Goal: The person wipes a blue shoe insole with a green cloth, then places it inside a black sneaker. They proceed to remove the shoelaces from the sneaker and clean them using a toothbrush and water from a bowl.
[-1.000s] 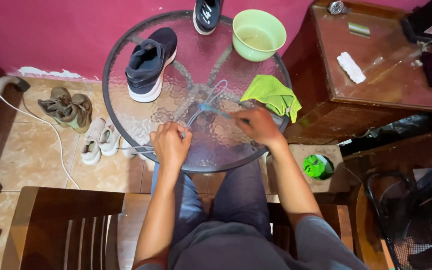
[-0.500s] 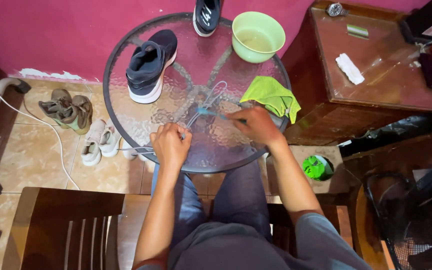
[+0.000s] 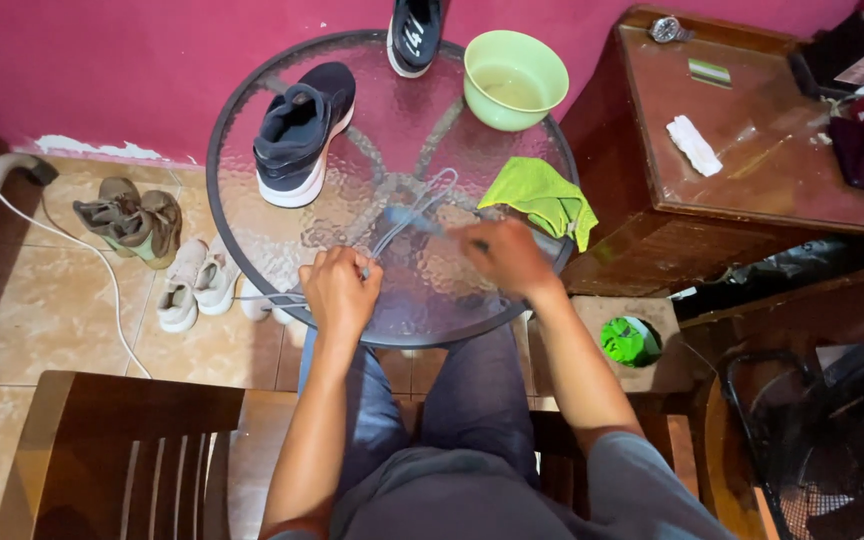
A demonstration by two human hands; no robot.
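Left hand (image 3: pixel 340 292) closed, pinning white lace (image 3: pixel 407 212) to the glass table (image 3: pixel 252 115). Right hand (image 3: pixel 507 258) grips brush (image 3: pixel 414 219), blurred, on the lace just left of it; green cloth (image 3: pixel 542 195) beyond

Right hand (image 3: pixel 508 258) blurred; tool in it unclear; second shoe (image 3: pixel 415 33) cut by top edge.

Small green-white packet (image 3: pixel 709 72) on cabinet (image 3: pixel 752 190)
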